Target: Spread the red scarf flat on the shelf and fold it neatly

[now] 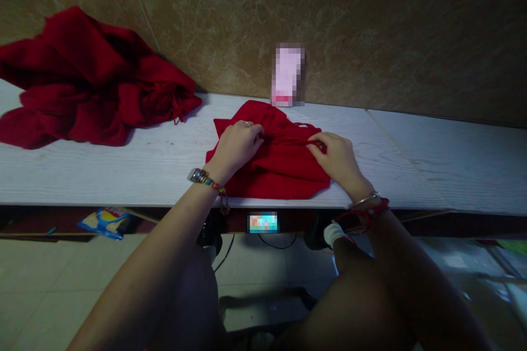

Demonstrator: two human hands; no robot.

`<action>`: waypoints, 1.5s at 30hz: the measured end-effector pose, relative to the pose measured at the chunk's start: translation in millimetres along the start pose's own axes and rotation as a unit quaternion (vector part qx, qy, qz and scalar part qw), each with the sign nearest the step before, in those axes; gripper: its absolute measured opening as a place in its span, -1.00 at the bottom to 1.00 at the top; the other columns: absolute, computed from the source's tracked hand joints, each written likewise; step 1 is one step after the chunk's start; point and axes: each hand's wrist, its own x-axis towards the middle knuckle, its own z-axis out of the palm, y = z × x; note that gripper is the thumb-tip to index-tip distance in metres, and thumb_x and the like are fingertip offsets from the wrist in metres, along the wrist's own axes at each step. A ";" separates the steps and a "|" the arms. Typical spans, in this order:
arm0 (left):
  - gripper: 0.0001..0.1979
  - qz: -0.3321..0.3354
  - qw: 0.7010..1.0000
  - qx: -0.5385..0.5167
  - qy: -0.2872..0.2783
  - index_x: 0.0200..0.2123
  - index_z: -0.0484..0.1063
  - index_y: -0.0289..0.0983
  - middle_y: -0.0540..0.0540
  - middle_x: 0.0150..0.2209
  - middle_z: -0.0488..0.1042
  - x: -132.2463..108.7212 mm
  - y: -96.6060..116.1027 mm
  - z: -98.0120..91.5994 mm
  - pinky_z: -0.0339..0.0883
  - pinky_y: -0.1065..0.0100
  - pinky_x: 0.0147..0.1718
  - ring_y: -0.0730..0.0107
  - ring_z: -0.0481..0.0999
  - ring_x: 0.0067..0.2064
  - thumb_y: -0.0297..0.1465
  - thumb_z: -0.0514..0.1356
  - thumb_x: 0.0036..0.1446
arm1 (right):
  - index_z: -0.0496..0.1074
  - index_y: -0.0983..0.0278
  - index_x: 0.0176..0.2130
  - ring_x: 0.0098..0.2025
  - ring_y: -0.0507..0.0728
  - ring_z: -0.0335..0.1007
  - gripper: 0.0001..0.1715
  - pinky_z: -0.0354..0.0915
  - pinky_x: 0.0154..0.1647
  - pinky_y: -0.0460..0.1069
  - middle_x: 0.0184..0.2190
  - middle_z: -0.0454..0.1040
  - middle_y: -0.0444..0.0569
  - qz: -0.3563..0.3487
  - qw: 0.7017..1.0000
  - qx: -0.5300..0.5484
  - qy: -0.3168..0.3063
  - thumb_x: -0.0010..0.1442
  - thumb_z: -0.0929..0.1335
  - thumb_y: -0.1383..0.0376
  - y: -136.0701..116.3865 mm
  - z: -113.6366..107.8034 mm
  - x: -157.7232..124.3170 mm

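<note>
A small red cloth (pixel 276 167) lies partly folded on the white table (pixel 135 167), close to its front edge. My left hand (pixel 236 145) rests on the cloth's left part with its fingers curled, pinching a fold. My right hand (pixel 335 156) sits on the cloth's right side, fingers closed on the fabric near a thin strap. A beaded bracelet circles my left wrist and red and metal bands circle my right.
A pile of crumpled red cloth (pixel 88 85) lies on the table at the far left. A pink blurred object (pixel 287 77) stands against the brown wall behind. Below the table are a yellow-blue packet (pixel 107 222), cables and my knees.
</note>
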 end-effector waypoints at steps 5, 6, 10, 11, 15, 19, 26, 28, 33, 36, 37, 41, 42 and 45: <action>-0.77 -0.020 0.999 -0.005 0.048 -0.25 0.46 -0.32 -0.19 -0.25 0.46 -1.8 -1.6 -2.4 0.28 0.27 -0.27 0.25 0.41 -0.24 -0.46 0.00 0.15 | 0.47 0.27 -0.38 -0.30 0.15 0.45 -0.87 0.30 -0.23 0.06 -0.39 0.54 0.00 -0.004 1.000 0.004 0.027 0.05 0.31 0.40 2.5 -3.6 -2.0; -0.77 -0.035 0.997 -0.008 0.068 -0.24 0.45 -0.32 -0.19 -0.24 0.45 -2.1 -2.8 -3.8 0.28 0.27 -0.27 0.25 0.41 -0.23 -0.46 0.00 0.15 | 0.47 0.27 -0.39 -0.31 0.15 0.44 -0.87 0.30 -0.24 0.05 -0.40 0.54 -0.01 -0.003 0.999 0.007 0.036 0.05 0.30 0.40 3.4 -5.2 -2.4; -0.78 -0.090 0.985 -0.030 0.147 -0.21 0.41 -0.29 -0.14 -0.24 0.44 -2.3 -7.0 -10.5 0.27 0.31 -0.23 0.31 0.39 -0.22 -0.44 -0.02 0.18 | 0.45 0.26 -0.39 -0.35 0.12 0.43 -0.87 0.30 -0.27 0.05 -0.41 0.53 -0.02 0.011 0.997 0.020 0.079 0.09 0.29 0.34 8.8 -11.3 -5.3; -0.78 -0.099 0.983 -0.034 0.153 -0.21 0.40 -0.28 -0.13 -0.24 0.44 -2.2 -7.3 -11.5 0.26 0.31 -0.23 0.32 0.39 -0.22 -0.42 -0.02 0.20 | 0.45 0.26 -0.39 -0.35 0.12 0.42 -0.87 0.30 -0.27 0.04 -0.41 0.53 -0.03 0.015 0.996 0.022 0.086 0.10 0.29 0.32 10.1 -12.3 -6.4; -0.75 -0.104 0.991 -0.032 0.072 -0.13 0.34 -0.30 -0.12 -0.30 0.45 -3.3 -5.2 -9.9 0.27 0.33 -0.28 0.32 0.42 -0.27 -0.29 0.05 0.20 | 0.45 0.26 -0.40 -0.36 0.11 0.41 -0.84 0.30 -0.27 0.04 -0.41 0.51 -0.03 -0.008 0.999 0.030 0.039 0.12 0.30 0.26 13.6 -12.0 -10.4; -0.62 -0.075 0.997 -0.019 -0.027 -0.01 0.26 -0.32 -0.09 -0.35 0.47 -5.0 -3.1 -6.6 0.28 0.35 -0.35 0.30 0.44 -0.31 -0.27 0.15 0.13 | 0.48 0.25 -0.36 -0.25 0.12 0.40 -0.71 0.29 -0.16 0.06 -0.34 0.50 -0.01 -0.052 0.996 0.077 -0.009 0.20 0.20 0.26 19.1 -8.4 -9.0; -0.49 -0.084 0.996 0.005 -0.033 0.14 0.10 -0.30 -0.12 -0.25 0.49 -6.8 1.6 -14.8 0.31 0.31 -0.26 0.27 0.47 -0.21 -0.45 0.12 0.12 | 0.49 0.28 -0.18 -0.12 0.18 0.36 -0.55 0.26 -0.04 0.10 -0.20 0.47 0.09 -0.017 0.999 0.006 -0.049 0.01 0.19 0.53 29.6 2.8 -7.6; -0.48 -0.087 0.995 0.014 -0.038 0.16 0.08 -0.29 -0.16 -0.19 0.48 -7.6 3.8 -14.9 0.32 0.31 -0.23 0.26 0.46 -0.17 -0.45 0.12 0.13 | 0.47 0.36 -0.14 -0.14 0.20 0.37 -0.50 0.27 -0.07 0.09 -0.20 0.47 0.15 -0.015 0.996 -0.032 -0.085 -0.03 0.18 0.57 28.5 6.6 -9.1; -0.43 -0.078 0.995 0.041 -0.053 0.18 0.07 -0.27 -0.22 -0.03 0.41 -9.4 8.4 -10.6 0.32 0.31 -0.20 0.22 0.42 -0.07 -0.44 0.14 0.11 | 0.47 0.36 -0.16 -0.26 0.19 0.40 -0.48 0.28 -0.18 0.05 -0.31 0.52 0.10 0.003 0.992 -0.084 -0.093 -0.08 0.18 0.59 24.6 8.0 -9.6; -0.49 -0.075 0.995 0.049 -0.051 0.16 0.13 -0.25 -0.18 -0.09 0.45 -9.2 9.9 -9.8 0.33 0.31 -0.24 0.22 0.44 -0.10 -0.46 0.10 0.12 | 0.48 0.31 -0.26 -0.28 0.18 0.40 -0.57 0.28 -0.21 0.04 -0.35 0.52 0.06 0.008 0.994 -0.080 -0.075 -0.06 0.19 0.56 24.2 4.2 -8.3; -0.52 -0.074 0.995 0.050 -0.042 0.14 0.16 -0.24 -0.18 -0.11 0.46 -9.0 10.1 -10.1 0.33 0.31 -0.25 0.22 0.44 -0.11 -0.46 0.10 0.13 | 0.48 0.29 -0.29 -0.30 0.17 0.40 -0.61 0.28 -0.22 0.04 -0.37 0.52 0.04 0.012 0.995 -0.073 -0.060 -0.05 0.20 0.54 24.4 2.4 -7.9; -0.61 -0.079 0.996 0.045 0.003 0.07 0.26 -0.25 -0.18 -0.11 0.46 -7.9 8.9 -14.3 0.32 0.29 -0.25 0.22 0.44 -0.13 -0.45 0.06 0.15 | 0.44 0.26 -0.37 -0.37 0.13 0.35 -0.73 0.26 -0.26 0.03 -0.45 0.45 -0.03 0.044 0.997 -0.043 0.054 -0.04 0.23 0.48 27.9 -9.6 -6.6; -0.62 -0.085 0.995 0.040 0.014 0.06 0.27 -0.25 -0.18 -0.11 0.45 -7.7 8.0 -16.1 0.31 0.28 -0.24 0.22 0.43 -0.12 -0.45 0.06 0.15 | 0.43 0.26 -0.38 -0.38 0.12 0.34 -0.75 0.26 -0.27 0.03 -0.46 0.43 -0.04 0.056 0.994 -0.042 0.090 -0.04 0.23 0.48 29.0 -13.8 -6.5; -0.66 -0.113 0.992 0.022 0.052 0.03 0.30 -0.26 -0.16 -0.10 0.43 -7.2 3.1 -23.5 0.30 0.26 -0.20 0.22 0.41 -0.11 -0.46 0.05 0.16 | 0.40 0.25 -0.39 -0.42 0.10 0.28 -0.76 0.25 -0.29 0.04 -0.48 0.37 -0.06 0.084 0.976 -0.053 0.195 -0.04 0.21 0.47 30.7 -26.5 -6.7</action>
